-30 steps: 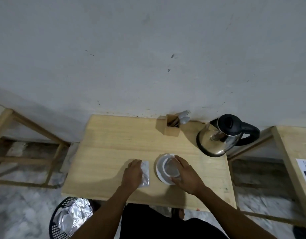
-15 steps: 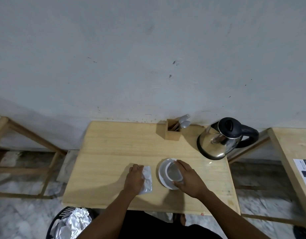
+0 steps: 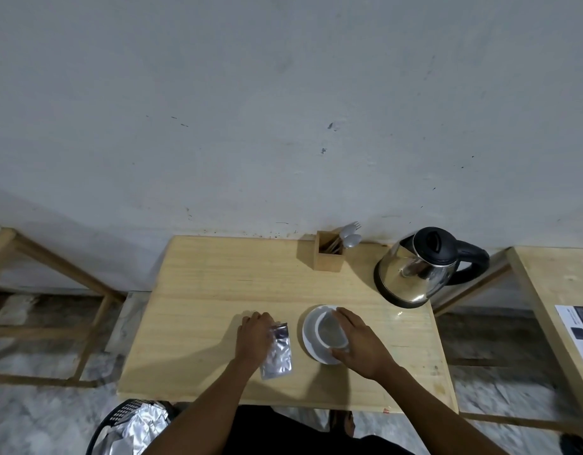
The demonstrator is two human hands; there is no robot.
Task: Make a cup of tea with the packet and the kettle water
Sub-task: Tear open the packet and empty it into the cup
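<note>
A silver foil packet (image 3: 277, 353) lies near the front of the wooden table (image 3: 217, 284). My left hand (image 3: 254, 334) rests on its left side and grips it. To the right, a white cup (image 3: 329, 331) stands on a white saucer (image 3: 308, 336). Around the cup's right side my right hand (image 3: 360, 343) is closed. A steel kettle (image 3: 414, 270) with a black lid and handle stands at the back right of the table.
A wooden holder (image 3: 327, 252) with spoons and a fork stands at the table's back edge against the grey wall. A black basket (image 3: 126, 428) with foil wrappers sits on the floor at the front left. Another table (image 3: 559, 290) with a printed sheet stands to the right.
The packet shows more from under my left hand and has tilted a little. My right hand stays on the cup. The view has dipped slightly.
</note>
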